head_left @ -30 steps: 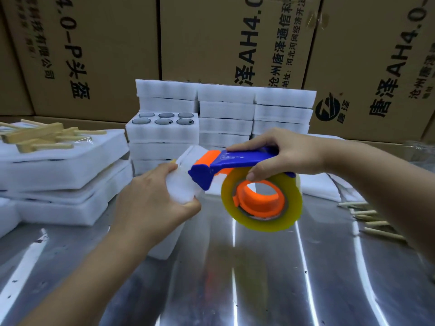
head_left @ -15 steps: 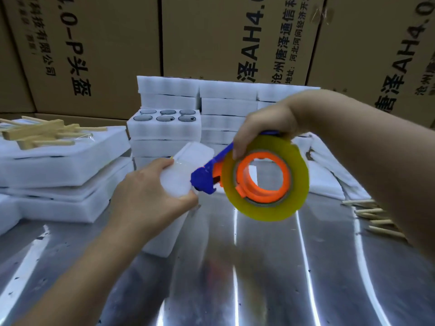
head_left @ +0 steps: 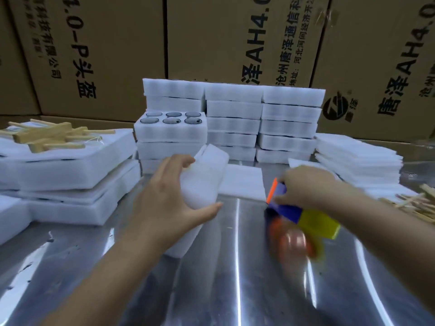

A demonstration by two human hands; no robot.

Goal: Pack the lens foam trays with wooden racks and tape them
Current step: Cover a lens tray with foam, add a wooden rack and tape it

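The tape dispenser [head_left: 297, 216] is a smear of blue, orange and yellow — its roll and blade cannot be made out, and the right hand [head_left: 306, 187] covers its handle. The left hand [head_left: 169, 201] hides the near end of the foam tray bundle [head_left: 202, 175], so its tape cannot be seen. The wooden sticks [head_left: 414, 203] at the right run off the edge — so do the cardboard boxes [head_left: 235, 38] behind.

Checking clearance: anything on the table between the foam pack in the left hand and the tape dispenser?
Head view: only bare steel table between the foam pack and the tape dispenser. A flat foam sheet lies just behind that gap.
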